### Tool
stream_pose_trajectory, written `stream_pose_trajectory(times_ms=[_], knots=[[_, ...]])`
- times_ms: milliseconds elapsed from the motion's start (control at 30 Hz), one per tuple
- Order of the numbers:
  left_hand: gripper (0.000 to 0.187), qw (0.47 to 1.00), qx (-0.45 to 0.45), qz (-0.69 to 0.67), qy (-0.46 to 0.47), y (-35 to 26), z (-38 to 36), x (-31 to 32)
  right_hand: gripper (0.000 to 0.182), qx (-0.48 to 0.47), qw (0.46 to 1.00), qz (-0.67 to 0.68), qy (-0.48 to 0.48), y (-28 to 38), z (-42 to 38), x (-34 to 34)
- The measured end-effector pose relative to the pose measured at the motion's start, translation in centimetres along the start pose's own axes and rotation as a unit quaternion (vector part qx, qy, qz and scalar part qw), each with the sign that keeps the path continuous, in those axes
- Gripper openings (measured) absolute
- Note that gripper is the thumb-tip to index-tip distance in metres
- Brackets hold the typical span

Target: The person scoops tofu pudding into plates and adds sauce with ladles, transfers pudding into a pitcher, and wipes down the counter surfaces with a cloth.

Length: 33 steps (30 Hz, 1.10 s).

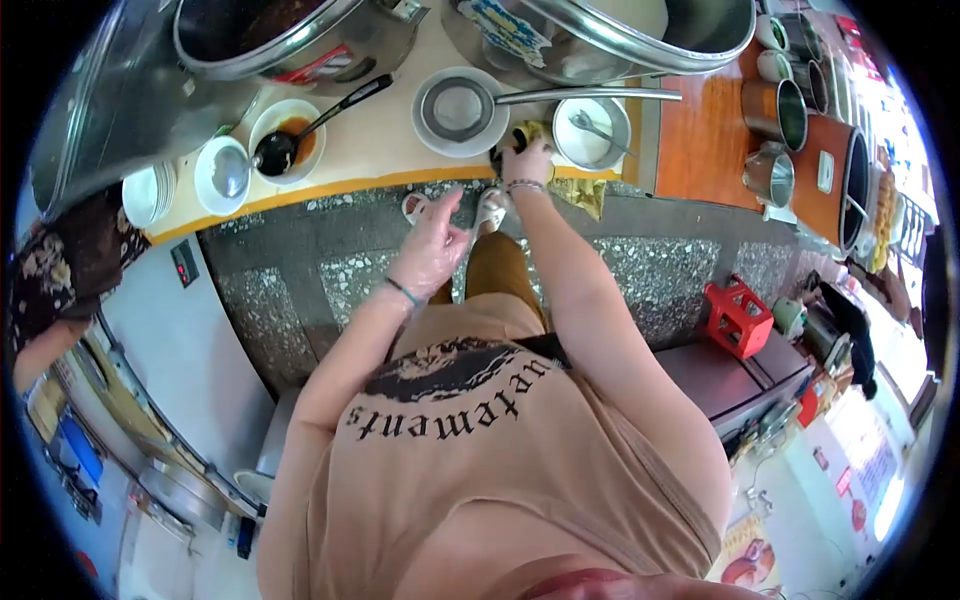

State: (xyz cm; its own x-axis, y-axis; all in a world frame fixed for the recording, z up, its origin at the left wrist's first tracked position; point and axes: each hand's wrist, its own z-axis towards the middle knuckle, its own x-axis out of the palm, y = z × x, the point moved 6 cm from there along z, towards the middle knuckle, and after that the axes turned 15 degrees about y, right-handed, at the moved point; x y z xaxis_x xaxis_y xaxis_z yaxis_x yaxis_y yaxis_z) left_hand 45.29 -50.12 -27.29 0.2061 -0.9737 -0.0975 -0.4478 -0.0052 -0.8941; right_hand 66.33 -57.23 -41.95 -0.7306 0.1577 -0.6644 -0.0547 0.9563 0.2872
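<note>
My left hand [433,245], in a clear thin glove, is raised in front of the counter edge with its fingers apart and nothing in it. At the counter's edge my right hand [527,165], gloved too, has its fingers curled on a dark and yellow cloth [522,134]. That hand sits between a white bowl with a strainer [458,109] on it and a metal bowl of white contents [591,133] with a spoon. Farther left, a black ladle [277,152] rests in a bowl with orange-red sauce.
Two large steel pots [290,40] [690,35] stand at the back of the counter [375,135]. Stacked white bowls [150,195] are at the left end. A red stool [738,318] stands at right. Another person's arm [50,350] shows at far left.
</note>
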Motion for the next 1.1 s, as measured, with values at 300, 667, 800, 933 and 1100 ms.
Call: stream_pose_trajectory(times_ms=[300,667,800,933,1100], knots=[[0.061,0.991,-0.104,-0.074,-0.029,5.7,-3.8,1.3,0.047,-0.224,0.938,-0.263,0.041,2.0,3.3,1.7],[0.063,0.988,-0.093,-0.099,-0.071,5.4,-3.9,3.6,0.053,-0.363,0.851,-0.368,0.092,2.5,-3.2,9.6],[0.062,0.989,-0.118,-0.062,-0.069,7.5,-4.3,0.7,0.058,-0.383,0.854,-0.334,0.112,5.9,-5.9,12.2],[0.061,0.989,-0.13,-0.041,-0.063,9.4,-5.0,-3.3,0.061,-0.389,0.862,-0.299,0.13,9.9,-7.4,15.9],[0.062,0.99,-0.108,-0.052,-0.076,12.6,-8.0,-8.4,0.068,-0.371,0.92,-0.115,0.054,15.2,-5.3,20.2]])
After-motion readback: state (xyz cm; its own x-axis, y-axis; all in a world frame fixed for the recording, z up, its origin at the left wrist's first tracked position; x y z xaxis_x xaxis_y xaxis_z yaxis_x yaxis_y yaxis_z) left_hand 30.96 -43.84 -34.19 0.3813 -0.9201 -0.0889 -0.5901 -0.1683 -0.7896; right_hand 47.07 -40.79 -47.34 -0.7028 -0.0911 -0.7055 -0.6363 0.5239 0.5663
